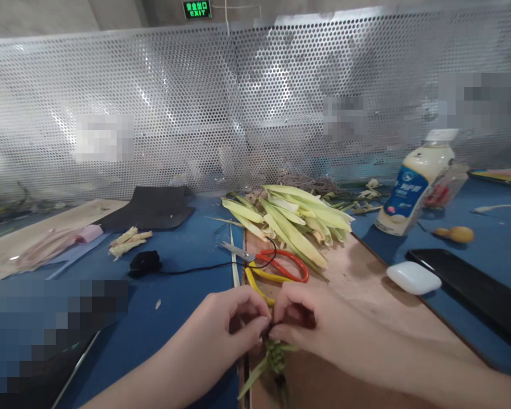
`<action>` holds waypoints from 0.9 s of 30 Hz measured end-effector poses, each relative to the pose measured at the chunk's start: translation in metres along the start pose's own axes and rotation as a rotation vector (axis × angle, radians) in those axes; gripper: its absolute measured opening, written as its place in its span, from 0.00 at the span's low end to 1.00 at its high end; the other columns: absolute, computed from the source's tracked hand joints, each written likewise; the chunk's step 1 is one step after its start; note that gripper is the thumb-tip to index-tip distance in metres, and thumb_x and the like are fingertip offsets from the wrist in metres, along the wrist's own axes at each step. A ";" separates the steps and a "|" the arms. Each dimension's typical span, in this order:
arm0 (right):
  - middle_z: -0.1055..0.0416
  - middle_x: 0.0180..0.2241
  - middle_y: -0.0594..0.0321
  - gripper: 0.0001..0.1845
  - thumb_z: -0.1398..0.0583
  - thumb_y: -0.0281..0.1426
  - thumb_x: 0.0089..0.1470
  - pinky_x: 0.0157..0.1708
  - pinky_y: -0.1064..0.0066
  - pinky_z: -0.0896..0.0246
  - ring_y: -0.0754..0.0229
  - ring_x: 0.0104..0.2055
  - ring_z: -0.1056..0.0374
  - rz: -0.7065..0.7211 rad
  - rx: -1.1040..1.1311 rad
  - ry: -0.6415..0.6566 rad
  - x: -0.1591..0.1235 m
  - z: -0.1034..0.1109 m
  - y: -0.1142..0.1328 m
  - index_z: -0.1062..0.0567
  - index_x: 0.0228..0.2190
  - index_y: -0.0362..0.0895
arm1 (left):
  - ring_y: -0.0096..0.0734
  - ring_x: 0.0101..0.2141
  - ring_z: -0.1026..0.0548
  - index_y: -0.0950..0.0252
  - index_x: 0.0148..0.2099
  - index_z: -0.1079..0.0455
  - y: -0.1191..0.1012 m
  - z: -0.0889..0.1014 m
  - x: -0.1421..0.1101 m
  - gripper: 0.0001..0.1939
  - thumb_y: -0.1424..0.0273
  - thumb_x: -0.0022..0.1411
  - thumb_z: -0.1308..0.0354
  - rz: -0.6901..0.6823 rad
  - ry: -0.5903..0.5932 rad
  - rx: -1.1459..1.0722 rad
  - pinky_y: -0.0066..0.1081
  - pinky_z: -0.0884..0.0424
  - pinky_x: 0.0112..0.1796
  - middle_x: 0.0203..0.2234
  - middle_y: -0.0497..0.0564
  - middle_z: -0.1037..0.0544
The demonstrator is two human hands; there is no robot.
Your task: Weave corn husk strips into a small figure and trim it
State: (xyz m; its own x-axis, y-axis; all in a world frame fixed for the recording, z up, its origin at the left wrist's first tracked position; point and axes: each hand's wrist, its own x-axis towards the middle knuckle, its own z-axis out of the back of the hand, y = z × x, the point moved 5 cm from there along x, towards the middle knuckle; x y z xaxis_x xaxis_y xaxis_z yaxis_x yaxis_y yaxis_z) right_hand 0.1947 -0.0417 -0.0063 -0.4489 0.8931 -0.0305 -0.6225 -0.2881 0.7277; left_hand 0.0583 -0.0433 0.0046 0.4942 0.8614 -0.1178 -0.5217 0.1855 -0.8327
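My left hand (225, 326) and my right hand (310, 318) meet above the edge of a wooden board (357, 289). Each has its thumb and fingers pinched together, at the top end of a small braided piece of green husk (275, 359). Loose green strips stick out below and to the sides of the braid. The exact spot that the fingertips grip is partly hidden. Just beyond my hands lie scissors (287, 266) with red and yellow handles, their blades pointing left. Behind them is a heap of pale green corn husks (293, 216).
A black thread bundle (145, 263) trails its thread toward the scissors. Husk scraps (130, 242) and a black sheet (153, 209) lie left. On the right are a bottle (413, 184), a white earphone case (414, 277) and a black phone (472, 295). A perforated metal panel (187, 113) stands behind.
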 end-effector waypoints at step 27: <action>0.42 0.21 0.70 0.11 0.44 0.37 0.52 0.21 0.77 0.56 0.70 0.23 0.49 -0.064 0.166 0.002 0.001 0.001 -0.002 0.34 0.25 0.42 | 0.28 0.31 0.29 0.62 0.35 0.30 -0.008 0.005 -0.007 0.07 0.75 0.52 0.44 -0.372 -0.280 0.385 0.26 0.33 0.32 0.30 0.47 0.26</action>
State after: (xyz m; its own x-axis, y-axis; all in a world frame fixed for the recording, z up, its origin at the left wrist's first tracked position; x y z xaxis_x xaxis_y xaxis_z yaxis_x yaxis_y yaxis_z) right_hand 0.1964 -0.0401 -0.0065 -0.4132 0.9070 -0.0815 -0.5357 -0.1697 0.8272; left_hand 0.0556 -0.0486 0.0143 0.5169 0.7881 0.3343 -0.5892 0.6108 -0.5290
